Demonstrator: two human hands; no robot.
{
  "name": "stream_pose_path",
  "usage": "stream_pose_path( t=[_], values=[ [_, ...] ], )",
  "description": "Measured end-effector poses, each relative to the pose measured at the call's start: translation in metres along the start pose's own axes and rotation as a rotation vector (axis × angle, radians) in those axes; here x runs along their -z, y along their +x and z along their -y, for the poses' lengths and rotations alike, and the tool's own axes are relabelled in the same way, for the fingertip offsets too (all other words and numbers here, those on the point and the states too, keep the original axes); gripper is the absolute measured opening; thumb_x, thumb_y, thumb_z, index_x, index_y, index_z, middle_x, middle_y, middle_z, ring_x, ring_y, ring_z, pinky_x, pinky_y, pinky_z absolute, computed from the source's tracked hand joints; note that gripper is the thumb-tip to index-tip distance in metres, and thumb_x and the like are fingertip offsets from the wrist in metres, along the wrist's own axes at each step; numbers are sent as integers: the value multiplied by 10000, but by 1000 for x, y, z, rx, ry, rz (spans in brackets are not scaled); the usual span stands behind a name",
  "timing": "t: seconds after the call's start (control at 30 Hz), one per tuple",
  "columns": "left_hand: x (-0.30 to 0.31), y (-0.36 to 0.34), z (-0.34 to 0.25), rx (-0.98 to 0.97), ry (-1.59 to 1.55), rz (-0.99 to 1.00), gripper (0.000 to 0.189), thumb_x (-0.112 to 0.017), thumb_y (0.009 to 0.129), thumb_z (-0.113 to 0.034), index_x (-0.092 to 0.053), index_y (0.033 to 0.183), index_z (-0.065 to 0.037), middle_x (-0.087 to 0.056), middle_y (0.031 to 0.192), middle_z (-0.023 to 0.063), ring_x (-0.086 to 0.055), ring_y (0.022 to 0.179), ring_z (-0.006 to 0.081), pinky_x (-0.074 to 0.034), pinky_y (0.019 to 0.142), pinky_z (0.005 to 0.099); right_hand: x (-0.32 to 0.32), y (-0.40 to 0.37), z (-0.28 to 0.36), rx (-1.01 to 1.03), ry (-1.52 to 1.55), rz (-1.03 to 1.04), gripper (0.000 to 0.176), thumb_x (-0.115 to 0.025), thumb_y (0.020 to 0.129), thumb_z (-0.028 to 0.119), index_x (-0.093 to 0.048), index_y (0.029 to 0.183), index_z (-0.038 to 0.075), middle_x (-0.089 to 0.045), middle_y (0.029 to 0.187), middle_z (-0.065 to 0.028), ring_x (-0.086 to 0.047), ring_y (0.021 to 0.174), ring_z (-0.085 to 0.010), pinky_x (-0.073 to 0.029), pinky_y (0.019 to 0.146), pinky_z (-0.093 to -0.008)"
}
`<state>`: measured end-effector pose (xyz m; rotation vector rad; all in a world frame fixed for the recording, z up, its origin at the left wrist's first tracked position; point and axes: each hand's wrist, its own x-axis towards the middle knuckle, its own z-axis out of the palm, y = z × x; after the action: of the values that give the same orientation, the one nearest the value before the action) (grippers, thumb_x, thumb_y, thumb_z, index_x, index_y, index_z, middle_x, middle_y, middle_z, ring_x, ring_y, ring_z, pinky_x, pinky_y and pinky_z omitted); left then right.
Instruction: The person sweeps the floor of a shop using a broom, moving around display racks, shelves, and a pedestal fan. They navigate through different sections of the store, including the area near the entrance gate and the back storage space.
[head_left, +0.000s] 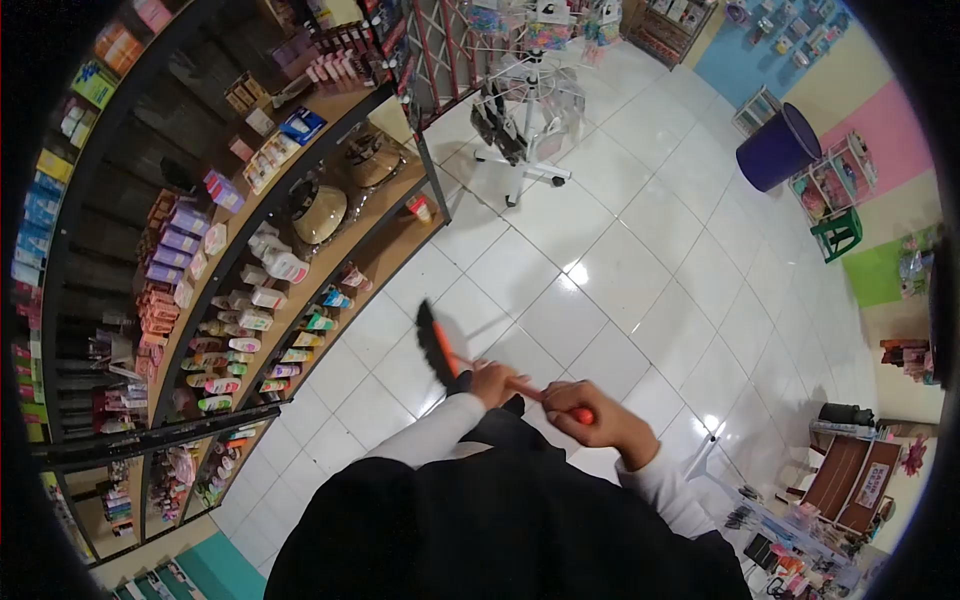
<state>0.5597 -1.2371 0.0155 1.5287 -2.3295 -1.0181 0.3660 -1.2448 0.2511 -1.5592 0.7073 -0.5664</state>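
An orange-handled broom (448,352) with black bristles slants across in front of my body, its head to the left, over or near the white floor tiles. My left hand (490,384) is wrapped round the handle just behind the broom head. Farther up, close to the handle's rounded orange end, my right hand (588,412) grips it with curled fingers. Both forearms show pale sleeves, and black clothing covers the bottom of the view.
Shelves (215,260) of boxes, bottles and tubes run along the left. A wheeled display rack (530,120) stands ahead on the tiled floor (600,260). To the right are a purple bin (778,147), a green stool (838,235) and a brown desk (850,480).
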Motion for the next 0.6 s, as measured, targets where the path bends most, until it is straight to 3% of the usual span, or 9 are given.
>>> stream_pose_path(
  t=[0.1, 0.2, 0.3, 0.47, 0.57, 0.6],
  values=[
    [-11, 63, -38, -124, -37, -82, 414, -556, 834, -457, -617, 596, -124, -631, 722, 104, -594, 797, 311, -353, 776, 464, 32, -4, 25, -56, -146, -61, 156, -512, 728, 27, -464, 589, -25, -450, 593, -147, -448, 600, -284, -378, 616, -364],
    [-18, 107, -62, -248, -82, -208, 341, -602, 808, -444, -654, 643, -150, -642, 720, 45, -619, 783, 251, -352, 797, 447, 52, -1, 37, -124, -306, -53, 151, -530, 698, 47, -456, 581, -12, -450, 584, -144, -451, 590, -290, -390, 620, -372],
    [-17, 134, -75, -331, -100, -205, 325, -625, 792, -430, -636, 629, -149, -622, 697, 21, -606, 775, 230, -341, 805, 441, 53, 5, 38, -28, -409, -112, 178, -549, 687, 96, -458, 558, 15, -448, 561, -130, -476, 585, -313, -401, 601, -403],
    [62, 138, -104, -546, -154, -193, 330, -642, 801, -359, -562, 582, -125, -583, 656, 18, -577, 740, 225, -332, 794, 429, 76, 20, 112, 63, -423, -92, 185, -599, 682, 117, -486, 557, 42, -475, 559, -101, -501, 591, -289, -404, 593, -391],
    [134, 121, -117, -527, -157, -82, 339, -646, 800, -357, -560, 577, -116, -567, 636, 30, -571, 730, 232, -339, 801, 407, 99, 33, 158, 143, -215, -76, 215, -632, 701, 128, -493, 576, 21, -512, 582, -108, -532, 601, -302, -422, 582, -390],
    [151, 120, -112, -580, -213, -133, 404, -660, 793, -344, -449, 552, -97, -527, 600, 45, -534, 631, 250, -351, 698, 403, 104, 40, 157, 160, -109, -145, 220, -636, 702, 121, -490, 573, 19, -508, 578, -110, -539, 608, -299, -426, 586, -383]
  ],
)
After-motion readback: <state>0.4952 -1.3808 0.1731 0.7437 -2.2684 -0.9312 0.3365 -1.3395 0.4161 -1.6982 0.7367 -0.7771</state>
